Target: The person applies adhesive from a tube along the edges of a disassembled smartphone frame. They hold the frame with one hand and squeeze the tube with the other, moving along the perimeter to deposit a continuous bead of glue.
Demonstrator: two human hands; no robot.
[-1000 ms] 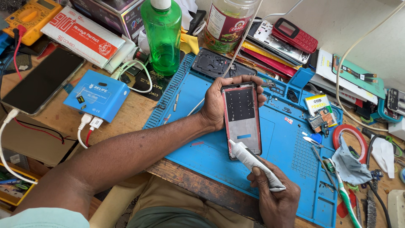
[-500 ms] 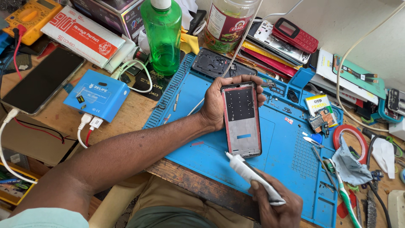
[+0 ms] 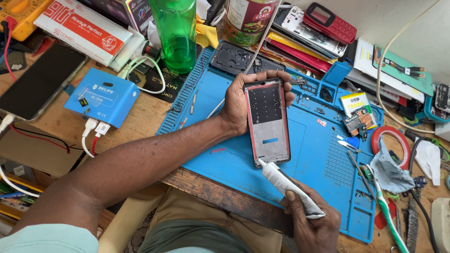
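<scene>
Two hands work over a blue repair mat [image 3: 220, 112] spread on a cluttered wooden worktop [image 3: 140, 122]. Far left, a dark smartphone [image 3: 40, 79] lies face up, just beside a small blue box [image 3: 101, 97] with white and red plugs in its front edge. Behind the box sit a red-and-white carton [image 3: 82, 29] and a green plastic bottle [image 3: 176, 33] standing upright at the mat's far corner. Near the middle, the left hand [image 3: 241, 103] is closed around a red-edged phone frame [image 3: 267, 122], fingers wrapped over its top and far side, holding it tilted above the mat with its grey inner face up. At the frame's lower edge, the nozzle of a white glue tube [image 3: 288, 186] touches the bottom left corner; the right hand [image 3: 316, 222] squeezes the tube's tail end, thumb pressed on top. Behind the frame a bare black phone housing [image 3: 234, 58] rests on the mat. Farther right lie a red keypad phone [image 3: 330, 21] on stacked items, a roll of red tape [image 3: 391, 145], a grey rag [image 3: 391, 171] and a green-and-white toothbrush [image 3: 386, 213].
</scene>
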